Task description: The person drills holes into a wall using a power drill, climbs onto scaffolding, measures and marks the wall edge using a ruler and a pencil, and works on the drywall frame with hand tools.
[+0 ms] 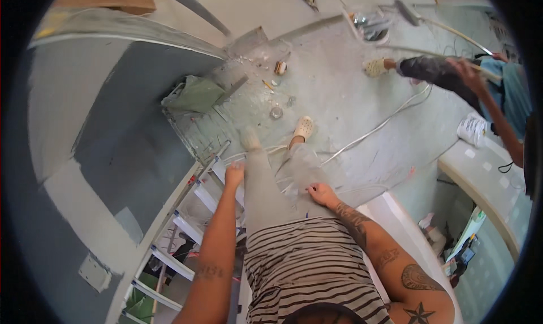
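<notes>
- The left hand (pixel 235 175) is held beside the left leg of the light trousers (pixel 261 197), near the upper end of the ladder (pixel 173 263). Its fingers seem to be curled inward; whether anything is gripped cannot be told.
- The right hand (pixel 324 194) is held in front of the right thigh. Its fingers are bent, and the thumb and forefinger are brought close together; whether a small thing is pinched between them cannot be told.
- The ladder is placed at the person's left, along the dark grey wall panel (pixel 136 126); its pale steps are seen from above. Whether it is touched by the left hand cannot be told.
- A striped shirt (pixel 305 256) and pale clogs (pixel 304 127) are worn by the person.
- On the dusty floor (pixel 334 92), ahead of the feet, a round clear container (pixel 276 113) and a thin yellow tool (pixel 267 85) are seen.
- A green cloth or bag (pixel 195 95) is left near the foot of the wall panel.
- A pale cable (pixel 379 123) is laid across the floor at the right.
- At the upper right, a long pole is held by a co-worker (pixel 435 72); near this person, a white bucket (pixel 471 129) is placed.
</notes>
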`<state>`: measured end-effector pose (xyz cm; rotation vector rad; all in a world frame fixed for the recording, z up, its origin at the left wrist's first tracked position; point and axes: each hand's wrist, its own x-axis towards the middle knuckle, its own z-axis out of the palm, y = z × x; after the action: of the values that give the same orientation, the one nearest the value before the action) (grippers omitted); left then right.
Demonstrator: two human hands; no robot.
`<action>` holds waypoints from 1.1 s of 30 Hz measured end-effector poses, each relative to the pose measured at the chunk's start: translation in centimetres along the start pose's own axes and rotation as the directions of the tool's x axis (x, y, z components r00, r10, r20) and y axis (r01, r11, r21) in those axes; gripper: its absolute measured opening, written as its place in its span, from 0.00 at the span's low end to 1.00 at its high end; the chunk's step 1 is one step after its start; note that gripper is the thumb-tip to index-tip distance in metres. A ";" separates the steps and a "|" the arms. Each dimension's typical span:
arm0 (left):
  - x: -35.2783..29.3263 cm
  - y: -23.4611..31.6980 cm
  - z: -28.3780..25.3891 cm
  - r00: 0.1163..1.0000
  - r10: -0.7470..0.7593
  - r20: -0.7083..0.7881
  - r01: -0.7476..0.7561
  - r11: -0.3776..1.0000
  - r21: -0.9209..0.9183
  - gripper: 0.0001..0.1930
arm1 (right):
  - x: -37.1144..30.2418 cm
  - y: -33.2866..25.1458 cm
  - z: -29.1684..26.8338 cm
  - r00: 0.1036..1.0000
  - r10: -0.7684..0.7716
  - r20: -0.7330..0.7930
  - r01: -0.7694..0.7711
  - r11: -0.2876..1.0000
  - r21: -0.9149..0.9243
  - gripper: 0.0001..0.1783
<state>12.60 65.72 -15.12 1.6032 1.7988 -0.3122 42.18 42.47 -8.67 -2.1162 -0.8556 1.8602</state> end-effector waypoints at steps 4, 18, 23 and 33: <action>11.4 11.7 3.6 0.890 0.100 0.445 -0.200 0.962 0.184 0.17 | 5.9 5.2 -1.3 0.999 0.047 0.027 -0.046 0.998 -0.032 0.21; 43.8 18.8 27.3 0.450 0.704 0.550 -0.885 0.267 0.383 0.17 | 46.1 6.1 3.1 0.866 -0.272 -0.419 0.023 0.860 -0.510 0.22; 43.0 18.6 31.5 0.340 0.773 0.536 -0.914 0.136 0.383 0.12 | 49.8 9.2 6.2 0.847 -0.380 -0.373 0.065 0.769 -0.635 0.23; 45.9 12.7 26.1 0.367 0.841 0.396 -0.894 0.201 0.401 0.11 | 46.7 7.6 1.2 0.940 -0.132 -0.315 0.054 0.968 -0.246 0.27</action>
<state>33.72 88.23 -59.82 2.7118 0.3920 -0.3599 45.17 61.07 -52.10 -2.3844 -1.1128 1.3588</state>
